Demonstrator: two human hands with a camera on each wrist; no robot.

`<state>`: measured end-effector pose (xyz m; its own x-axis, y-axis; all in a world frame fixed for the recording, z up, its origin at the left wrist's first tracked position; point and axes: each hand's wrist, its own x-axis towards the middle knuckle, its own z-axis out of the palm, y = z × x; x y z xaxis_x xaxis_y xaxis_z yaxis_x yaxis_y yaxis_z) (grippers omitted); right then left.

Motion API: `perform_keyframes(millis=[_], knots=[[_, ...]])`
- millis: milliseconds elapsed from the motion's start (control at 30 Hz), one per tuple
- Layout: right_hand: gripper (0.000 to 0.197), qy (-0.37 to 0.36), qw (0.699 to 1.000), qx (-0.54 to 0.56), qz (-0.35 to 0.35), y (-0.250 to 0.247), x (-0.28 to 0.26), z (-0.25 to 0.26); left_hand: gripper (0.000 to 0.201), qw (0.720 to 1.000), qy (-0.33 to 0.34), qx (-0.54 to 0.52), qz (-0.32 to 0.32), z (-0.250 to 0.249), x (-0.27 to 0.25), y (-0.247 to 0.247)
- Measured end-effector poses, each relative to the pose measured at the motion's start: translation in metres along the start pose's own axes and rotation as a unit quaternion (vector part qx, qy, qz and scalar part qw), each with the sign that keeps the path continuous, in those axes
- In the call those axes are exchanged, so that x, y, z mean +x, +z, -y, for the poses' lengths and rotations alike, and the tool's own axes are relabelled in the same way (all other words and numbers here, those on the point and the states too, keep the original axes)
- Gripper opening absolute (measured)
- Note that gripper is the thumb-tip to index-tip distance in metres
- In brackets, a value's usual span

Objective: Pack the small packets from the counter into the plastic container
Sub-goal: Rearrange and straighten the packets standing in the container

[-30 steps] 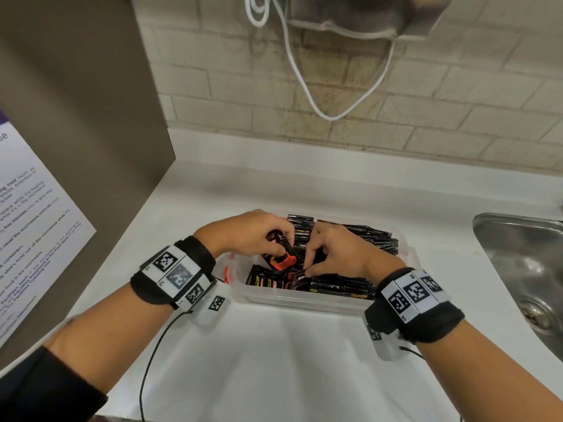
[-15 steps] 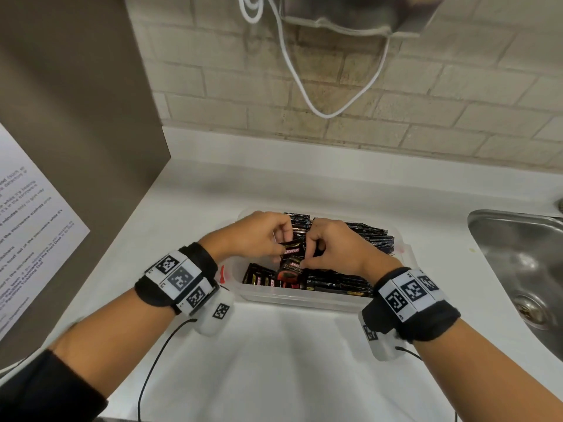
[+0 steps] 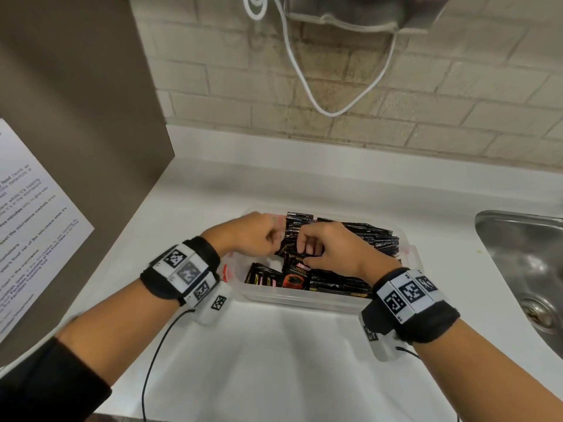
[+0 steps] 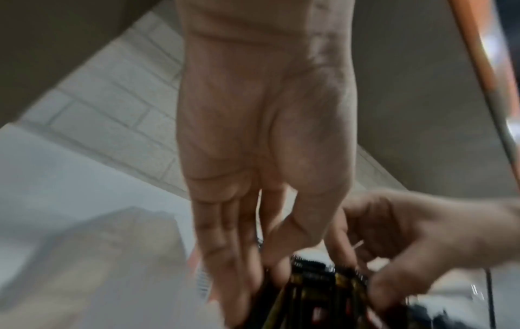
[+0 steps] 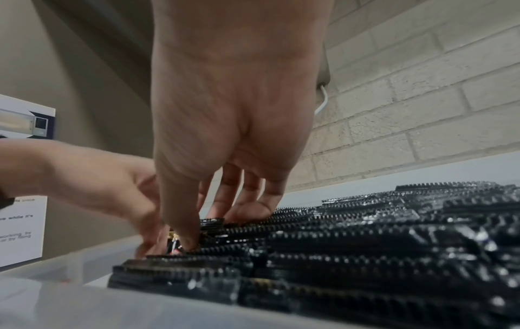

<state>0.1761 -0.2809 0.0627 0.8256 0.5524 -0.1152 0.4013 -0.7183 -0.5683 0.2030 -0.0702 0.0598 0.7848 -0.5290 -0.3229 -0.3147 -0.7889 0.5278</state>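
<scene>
A clear plastic container (image 3: pixel 304 300) sits on the white counter (image 3: pixel 274 360), packed with several black packets (image 3: pixel 362 239) standing on edge. Both hands hover over its left half. My left hand (image 3: pixel 272 242) has its fingers curled, and in the left wrist view its fingers and thumb (image 4: pixel 261 273) pinch a bunch of upright packets (image 4: pixel 323 282). My right hand (image 3: pixel 304 254) meets it from the right; its thumb and fingers (image 5: pixel 219 222) pinch the serrated tops of the same row (image 5: pixel 239 224). A packet with an orange-red face (image 3: pixel 297 280) stands at the front.
A steel sink (image 3: pixel 524 269) lies to the right of the container. A brown cabinet side with a printed notice (image 3: pixel 30 226) stands on the left. A brick wall with a hanging white cable (image 3: pixel 307 86) runs behind. Bare counter lies in front.
Both hands have moved a little farther back over the container's left end. The orange-faced packet that my left hand held now stands in the front row.
</scene>
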Motion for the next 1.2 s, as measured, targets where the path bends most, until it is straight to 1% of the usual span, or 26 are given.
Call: perform_keyframes(millis=[33,100,133,200,300,433,600,700,800,833,900,933,967,1000,1033,1133,1200], knots=[[0.020,0.000,1.000,0.001,0.004,0.000,0.001,0.001,0.008,0.995,-0.017,0.079,0.054,0.000,0.003,0.005],[0.021,-0.004,1.000,0.000,0.008,0.002,0.002,0.003,0.027,0.968,-0.058,0.189,0.151,-0.002,0.010,0.018],[0.021,-0.007,1.000,-0.001,0.009,0.002,0.002,0.004,0.032,0.958,-0.073,0.216,0.173,-0.004,0.013,0.023],[0.022,-0.007,1.000,-0.001,0.005,0.003,0.002,0.005,0.037,0.945,-0.077,0.264,0.180,-0.006,0.016,0.028],[0.023,-0.002,1.000,0.006,0.000,0.003,0.001,0.005,0.045,0.927,-0.066,0.317,0.190,-0.004,0.018,0.030],[0.022,-0.006,1.000,-0.002,-0.001,0.003,0.000,0.008,0.039,0.925,-0.053,0.329,0.185,-0.003,0.015,0.033],[0.023,-0.010,1.000,-0.007,-0.008,0.004,0.001,0.010,0.048,0.945,-0.068,0.238,0.215,-0.012,0.016,0.030],[0.024,-0.005,1.000,0.004,-0.004,0.004,-0.001,0.009,0.057,0.948,-0.075,0.212,0.226,-0.014,0.016,0.033],[0.024,0.000,1.000,0.007,-0.001,0.004,-0.002,0.008,0.044,0.949,-0.075,0.197,0.235,-0.014,0.016,0.035],[0.024,0.000,1.000,0.006,0.000,0.004,-0.002,0.008,0.044,0.950,-0.075,0.187,0.239,-0.014,0.016,0.035],[0.023,-0.001,1.000,0.003,-0.001,0.003,-0.002,0.009,0.048,0.955,-0.070,0.164,0.238,-0.014,0.016,0.032],[0.023,-0.002,1.000,0.002,-0.002,0.003,-0.002,0.010,0.046,0.958,-0.064,0.156,0.231,-0.014,0.015,0.031],[0.024,-0.003,1.000,0.003,-0.003,0.003,-0.002,0.010,0.039,0.963,-0.052,0.152,0.218,-0.013,0.014,0.029],[0.024,-0.005,1.000,0.004,-0.005,0.002,-0.002,0.010,0.032,0.967,-0.040,0.156,0.199,-0.013,0.013,0.026],[0.023,-0.006,1.000,0.005,-0.005,0.001,-0.001,0.010,0.029,0.970,-0.027,0.163,0.176,-0.013,0.010,0.022],[0.024,-0.009,1.000,0.004,-0.003,0.001,-0.001,0.011,0.034,0.974,-0.010,0.195,0.116,-0.011,0.002,0.008],[0.025,-0.011,1.000,-0.003,0.002,0.004,-0.002,0.011,0.035,0.978,0.002,0.187,0.095,-0.009,-0.004,-0.002]])
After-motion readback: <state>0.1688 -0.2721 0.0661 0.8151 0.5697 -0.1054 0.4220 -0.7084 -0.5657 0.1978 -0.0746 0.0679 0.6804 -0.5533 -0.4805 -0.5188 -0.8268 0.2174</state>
